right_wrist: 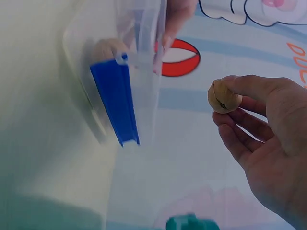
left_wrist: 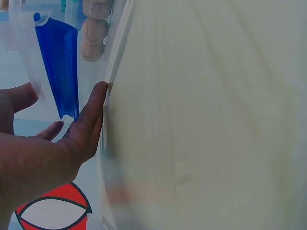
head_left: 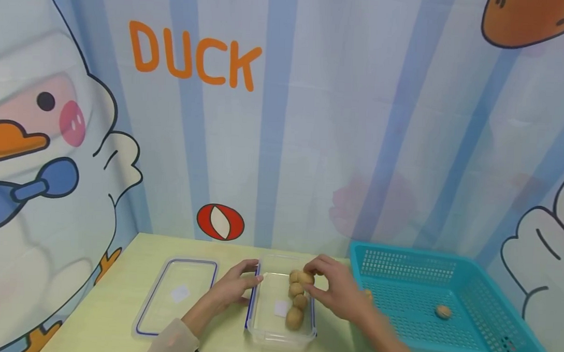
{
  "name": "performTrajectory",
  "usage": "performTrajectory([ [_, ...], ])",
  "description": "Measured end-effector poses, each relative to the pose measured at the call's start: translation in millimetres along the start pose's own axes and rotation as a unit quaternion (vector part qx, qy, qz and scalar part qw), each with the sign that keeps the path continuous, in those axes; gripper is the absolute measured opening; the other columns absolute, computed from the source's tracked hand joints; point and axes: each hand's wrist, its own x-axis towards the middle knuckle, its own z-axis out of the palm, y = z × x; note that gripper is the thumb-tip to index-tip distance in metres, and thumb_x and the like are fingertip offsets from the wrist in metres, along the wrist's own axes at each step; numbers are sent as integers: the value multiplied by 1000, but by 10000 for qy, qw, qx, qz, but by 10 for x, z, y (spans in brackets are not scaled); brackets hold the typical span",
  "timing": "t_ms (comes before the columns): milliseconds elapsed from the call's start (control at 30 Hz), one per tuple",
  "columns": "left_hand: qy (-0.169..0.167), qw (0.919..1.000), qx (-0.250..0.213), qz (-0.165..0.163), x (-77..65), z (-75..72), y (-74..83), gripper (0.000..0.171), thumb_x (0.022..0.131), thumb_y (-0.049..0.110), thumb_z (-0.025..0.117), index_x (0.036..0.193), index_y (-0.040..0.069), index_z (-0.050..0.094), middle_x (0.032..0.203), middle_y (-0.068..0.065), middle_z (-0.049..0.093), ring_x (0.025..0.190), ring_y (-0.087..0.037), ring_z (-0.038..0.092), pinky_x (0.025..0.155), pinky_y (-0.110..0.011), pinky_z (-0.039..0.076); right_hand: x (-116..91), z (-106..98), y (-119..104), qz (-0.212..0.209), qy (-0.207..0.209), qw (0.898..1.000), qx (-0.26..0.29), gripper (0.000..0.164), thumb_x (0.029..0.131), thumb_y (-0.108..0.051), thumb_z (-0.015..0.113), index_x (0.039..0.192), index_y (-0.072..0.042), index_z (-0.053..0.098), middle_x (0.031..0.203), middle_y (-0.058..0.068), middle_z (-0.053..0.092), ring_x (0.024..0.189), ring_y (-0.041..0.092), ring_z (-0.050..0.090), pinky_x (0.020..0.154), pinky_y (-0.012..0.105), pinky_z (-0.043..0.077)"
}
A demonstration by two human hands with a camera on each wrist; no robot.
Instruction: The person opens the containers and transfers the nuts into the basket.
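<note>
Hanging above the far right part of a clear container [head_left: 281, 341], a single walnut [right_wrist: 223, 96] sits pinched in the grip of the right hand [head_left: 336, 289], between thumb and fingers. Below it, a row of walnuts [head_left: 299, 301] runs from near to far along the container's right side. The left hand [head_left: 231, 287], its grip spread, touches the container's left wall beside a blue latch [left_wrist: 58, 69]. Further left, a clear lid [head_left: 187, 276] with a blue seal lies flat on the pale yellow desk [head_left: 225, 332]. To the right stands a teal basket [head_left: 394, 299] with a lone walnut [head_left: 443, 311] on its floor. At the far side, as one faces it, hangs a blue-striped curtain [head_left: 312, 120] lettered DUCK in orange.
</note>
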Motion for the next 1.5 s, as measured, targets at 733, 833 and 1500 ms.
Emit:
performTrajectory([
  [733, -30, 10000, -23, -4, -8, -3, 2, 65, 105, 21, 67, 159, -1, 38, 162, -30, 37, 135, -47, 53, 89, -58, 61, -735, -904, 452, 1628, 352, 9840, -633, 26, 93, -15, 84, 116, -15, 73, 109, -7, 72, 101, 19, 72, 85, 33, 62],
  [833, -36, 10000, -26, 4, -5, -5, 1, 65, 105, 21, 66, 159, -2, 38, 161, -30, 37, 136, -47, 52, 89, -59, 61, -843, -925, 525, 1892, 282, 9791, -693, 23, 96, -22, 82, 116, -16, 74, 109, -7, 72, 101, 21, 72, 84, 33, 62],
  [1500, -63, 10000, -62, 26, -16, 0, 11, 64, 107, 20, 64, 160, -2, 36, 162, -30, 36, 138, -50, 50, 90, -58, 61, -1020, -814, 801, 2629, -265, 9640, -283, 25, 98, -31, 79, 116, -16, 72, 111, -2, 73, 105, 25, 72, 88, 44, 62],
])
